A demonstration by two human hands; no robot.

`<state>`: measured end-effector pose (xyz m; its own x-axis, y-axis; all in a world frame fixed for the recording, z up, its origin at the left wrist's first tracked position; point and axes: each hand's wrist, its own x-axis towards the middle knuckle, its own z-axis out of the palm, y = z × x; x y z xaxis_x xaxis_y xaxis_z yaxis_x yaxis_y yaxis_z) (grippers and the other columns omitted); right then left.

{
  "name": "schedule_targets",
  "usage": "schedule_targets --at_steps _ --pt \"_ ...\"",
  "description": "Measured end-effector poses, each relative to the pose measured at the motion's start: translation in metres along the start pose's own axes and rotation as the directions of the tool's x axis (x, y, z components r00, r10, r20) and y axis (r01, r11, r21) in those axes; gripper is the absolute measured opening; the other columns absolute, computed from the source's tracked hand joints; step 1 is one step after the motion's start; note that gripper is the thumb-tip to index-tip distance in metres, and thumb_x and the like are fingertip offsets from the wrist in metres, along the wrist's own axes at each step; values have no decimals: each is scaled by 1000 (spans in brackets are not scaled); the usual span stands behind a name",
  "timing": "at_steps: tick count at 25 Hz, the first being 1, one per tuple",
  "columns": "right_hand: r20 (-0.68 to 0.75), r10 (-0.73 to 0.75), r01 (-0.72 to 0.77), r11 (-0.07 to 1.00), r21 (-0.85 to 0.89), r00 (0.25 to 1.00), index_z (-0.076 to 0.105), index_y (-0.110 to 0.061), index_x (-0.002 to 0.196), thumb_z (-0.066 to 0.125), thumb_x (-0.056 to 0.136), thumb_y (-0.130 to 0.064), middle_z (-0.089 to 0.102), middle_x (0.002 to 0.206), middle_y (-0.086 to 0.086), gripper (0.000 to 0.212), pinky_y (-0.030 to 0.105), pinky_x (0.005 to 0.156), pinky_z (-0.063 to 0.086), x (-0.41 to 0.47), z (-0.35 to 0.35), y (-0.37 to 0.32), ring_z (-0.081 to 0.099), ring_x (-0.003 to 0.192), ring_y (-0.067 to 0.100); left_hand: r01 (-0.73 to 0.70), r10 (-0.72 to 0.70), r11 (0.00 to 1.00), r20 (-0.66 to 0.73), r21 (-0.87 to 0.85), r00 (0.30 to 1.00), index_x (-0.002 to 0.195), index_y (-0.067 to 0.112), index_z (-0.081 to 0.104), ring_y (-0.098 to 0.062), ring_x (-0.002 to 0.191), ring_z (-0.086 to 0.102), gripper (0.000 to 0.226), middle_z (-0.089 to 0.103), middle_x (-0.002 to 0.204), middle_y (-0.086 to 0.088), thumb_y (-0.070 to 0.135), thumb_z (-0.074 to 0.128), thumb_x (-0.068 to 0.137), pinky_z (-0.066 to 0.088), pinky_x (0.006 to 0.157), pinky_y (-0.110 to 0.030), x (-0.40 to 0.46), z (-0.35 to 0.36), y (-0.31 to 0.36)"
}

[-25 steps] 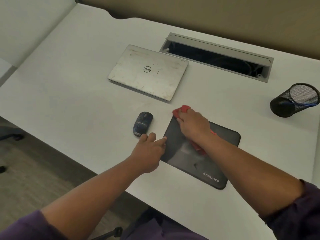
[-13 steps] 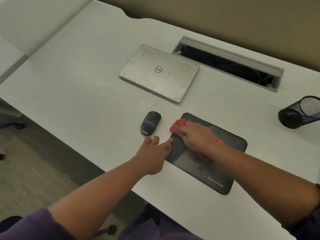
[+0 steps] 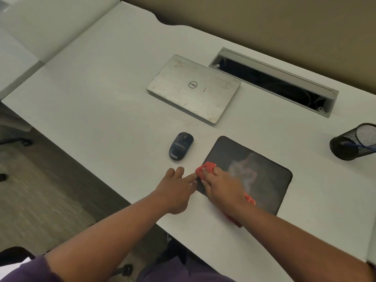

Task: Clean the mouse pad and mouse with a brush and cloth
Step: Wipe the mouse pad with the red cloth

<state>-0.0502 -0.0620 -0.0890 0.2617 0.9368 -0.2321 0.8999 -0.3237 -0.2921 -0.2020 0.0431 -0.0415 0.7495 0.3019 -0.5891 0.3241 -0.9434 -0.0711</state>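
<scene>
- Showing a white counter [image 3: 101, 102] seen from above, with both forearms reaching in from the lower edge of the frame.
- Right hand [image 3: 221, 184]: palm down, fingers pressing a red cloth [image 3: 205, 168] onto the left end of the black mouse pad [image 3: 270, 180]; more cloth shows beneath the wrist.
- Left hand [image 3: 175, 188]: released, fingers extended, fingertips touching the pad's left edge just beside the cloth.
- Mouse pad: centre-right of the frame, pale smears on its middle.
- Mouse [image 3: 180, 145]: dark, on the bare counter just left of the pad, above the left hand, touched by neither hand.
- Closed silver laptop [image 3: 193, 88]: upper centre.
- Open cable tray [image 3: 272, 80]: upper right, behind the laptop.
- Black mesh cup [image 3: 354, 141]: on its side at the right edge.
</scene>
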Motion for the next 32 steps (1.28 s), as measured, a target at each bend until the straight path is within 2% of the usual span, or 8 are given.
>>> schedule_targets --at_steps 6,10,13,16,20,24,28,32 --pt "24 -91 91 996 22 996 56 -32 131 36 101 -48 55 111 -1 40 32 63 42 -24 5 -6 59 91 24 32 -31 999 9 -30 999 135 31 57 -27 106 39 47 45 112 -1 22 44 90 29 86 -39 2 -6 -4" --pt "2 -246 246 969 25 969 65 -34 124 38 97 -49 61 103 -3 41 31 61 45 -31 2 15 64 89 23 37 -38 999 84 12 996 150 35 40 -28 109 47 58 55 117 -1 24 40 93 30 80 -38 5 -10 -7" --pt "-153 -12 14 1000 8 988 64 -46 119 45 91 -47 64 106 -5 34 34 67 52 -18 -15 68 66 89 24 16 -20 1000 148 26 989 157 36 24 -27 102 50 66 57 118 -2 21 36 94 29 74 -35 8 -13 -10" --pt "-181 251 -246 968 54 951 63 -44 122 41 93 -48 63 111 2 37 38 73 52 6 -34 106 65 96 30 34 -31 999 233 -11 972 158 37 18 -21 78 46 74 51 95 1 16 37 90 28 61 -32 6 -17 -10" --pt "-144 211 -202 977 74 967 59 -34 125 42 97 -46 58 120 6 35 41 78 53 16 -24 74 61 102 33 38 -20 998 304 -51 953 159 37 11 -14 63 39 79 41 81 5 12 37 88 27 54 -29 1 -22 -8" --pt "-34 52 -50 998 43 998 54 -32 131 42 98 -47 54 125 5 37 37 73 48 4 -1 17 60 100 30 35 -9 996 282 -87 959 158 41 12 -21 79 51 78 53 100 3 12 36 89 32 59 -29 -5 -20 -7" --pt "-8 -33 34 997 69 999 59 -33 127 43 95 -46 58 113 1 38 30 65 39 -14 8 -5 61 91 25 68 -9 973 256 -220 967 148 37 44 -21 128 51 55 51 142 7 20 39 96 40 92 -31 -15 -10 -19" --pt "-8 54 -48 931 361 999 64 -38 116 43 87 -56 62 99 -9 40 31 72 48 -2 -5 -10 61 89 15 85 -84 914 20 -397 996 123 30 65 -16 115 56 36 58 127 10 23 43 96 45 91 -30 -24 -3 -55"
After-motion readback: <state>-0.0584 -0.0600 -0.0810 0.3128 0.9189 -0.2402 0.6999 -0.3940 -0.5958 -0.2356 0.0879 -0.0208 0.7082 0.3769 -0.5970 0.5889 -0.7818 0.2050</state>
